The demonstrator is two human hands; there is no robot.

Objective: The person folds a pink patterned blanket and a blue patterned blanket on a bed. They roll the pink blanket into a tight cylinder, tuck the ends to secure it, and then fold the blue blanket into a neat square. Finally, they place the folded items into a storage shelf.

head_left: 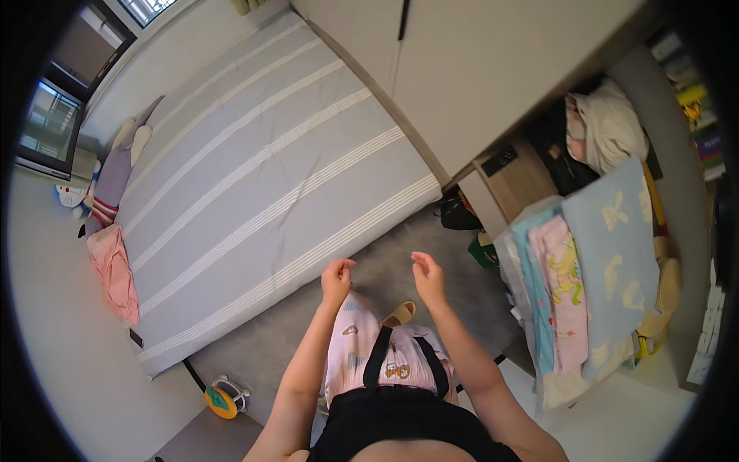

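Both hands are held up in front of my body, apart from each other, above the grey floor near the foot of the bed. My left hand (337,282) has loosely bent fingers pointing inward, with nothing in them. My right hand (429,277) is likewise bare, its fingers half curled and turned toward the left one. Nearest to them is the mattress (262,177), covered by a smooth grey sheet with white stripes. Neither hand touches it.
Along the bed's left side lie a pink cloth (114,276) and a plush toy (71,196). Folded blue blankets (612,266) and a pink one (560,296) are stacked at right. A pale wardrobe (477,69) borders the bed. A yellow round object (221,403) stands at lower left.
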